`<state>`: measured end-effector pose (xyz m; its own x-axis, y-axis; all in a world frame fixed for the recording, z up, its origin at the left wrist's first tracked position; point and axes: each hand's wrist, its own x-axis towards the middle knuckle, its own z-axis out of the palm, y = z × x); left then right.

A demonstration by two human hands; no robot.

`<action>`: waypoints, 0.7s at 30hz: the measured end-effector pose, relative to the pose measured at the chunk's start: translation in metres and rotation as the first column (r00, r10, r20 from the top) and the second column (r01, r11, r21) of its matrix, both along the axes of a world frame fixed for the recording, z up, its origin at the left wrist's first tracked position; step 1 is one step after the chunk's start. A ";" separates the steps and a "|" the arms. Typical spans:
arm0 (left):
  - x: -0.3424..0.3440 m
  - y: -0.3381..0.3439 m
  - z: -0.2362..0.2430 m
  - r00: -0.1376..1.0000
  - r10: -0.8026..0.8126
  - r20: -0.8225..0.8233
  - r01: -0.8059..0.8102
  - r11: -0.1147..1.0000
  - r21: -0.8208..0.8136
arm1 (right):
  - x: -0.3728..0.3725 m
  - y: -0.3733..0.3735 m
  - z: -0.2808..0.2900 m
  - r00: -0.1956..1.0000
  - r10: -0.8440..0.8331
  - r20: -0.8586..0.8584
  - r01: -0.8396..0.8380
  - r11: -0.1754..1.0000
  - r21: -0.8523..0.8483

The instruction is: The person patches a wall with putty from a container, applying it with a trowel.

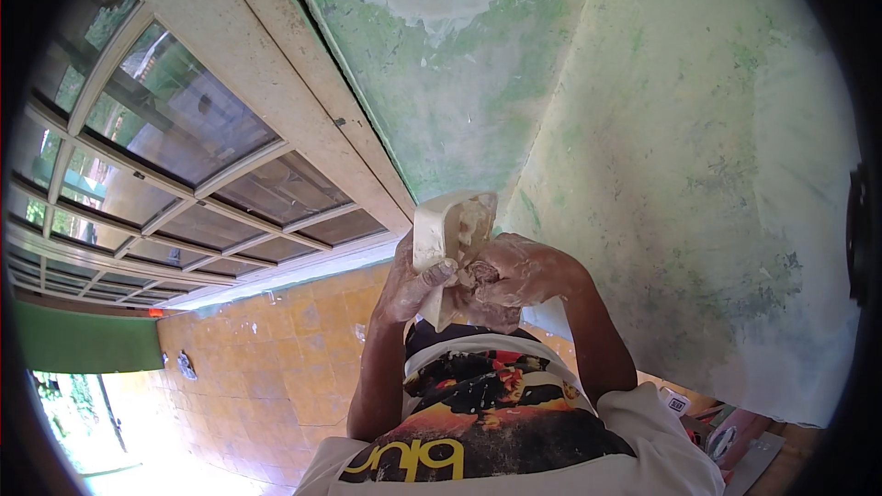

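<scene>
A cream-white, curved open container, its inside smeared with pale putty, is held tilted in front of my chest. My left hand closes round its left side, with the thumb lying over the near rim. My right hand is bent inward at the container's right side, fingers curled together by its opening. Whatever those fingers grip, if anything, is hidden among them. Pale, dusty residue coats both hands.
Ahead, two patchy green-and-white walls meet in a corner. A pale-framed glazed door or window stands to the left. Orange tiles cover the floor. Several items, including a dark red object, lie at the lower right.
</scene>
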<state>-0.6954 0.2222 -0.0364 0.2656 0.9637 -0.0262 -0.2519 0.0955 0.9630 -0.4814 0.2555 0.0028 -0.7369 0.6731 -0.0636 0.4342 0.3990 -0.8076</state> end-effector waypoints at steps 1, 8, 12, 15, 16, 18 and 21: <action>0.001 0.002 -0.005 1.000 0.004 0.008 -0.004 1.000 0.010 | 0.001 0.003 -0.005 0.999 0.004 -0.041 -0.004 1.000 -0.016; -0.015 0.015 -0.034 0.924 0.137 0.357 -0.102 0.988 -0.113 | 0.028 0.009 -0.053 0.731 -0.422 -0.537 -0.173 0.646 -0.743; -0.027 0.016 -0.045 0.873 0.151 0.464 -0.080 0.982 -0.169 | 0.031 0.010 -0.071 0.558 -0.690 -0.461 -0.085 0.505 -0.859; -0.032 0.011 -0.051 0.856 0.163 0.491 -0.055 0.972 -0.228 | 0.018 0.010 -0.066 0.266 -0.764 -0.587 -0.338 0.496 -0.800; -0.032 0.009 -0.052 0.849 0.170 0.500 -0.052 0.969 -0.241 | 0.012 0.008 -0.061 0.180 -0.805 -0.565 -0.338 0.489 -0.804; -0.035 0.008 -0.055 0.859 0.180 0.480 -0.058 0.964 -0.258 | -0.003 0.009 -0.051 0.164 -0.833 -0.529 -0.228 0.489 -0.842; -0.040 0.012 -0.055 0.867 0.208 0.453 -0.096 0.962 -0.257 | -0.019 0.019 -0.033 0.226 -0.835 -0.502 0.028 0.521 -0.853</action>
<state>-0.7350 0.2339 -0.0918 0.1505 0.9771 -0.1502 -0.6985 0.2126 0.6834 -0.5006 0.2744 -0.0301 -0.2098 0.9542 -0.2131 -0.6768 -0.2990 -0.6727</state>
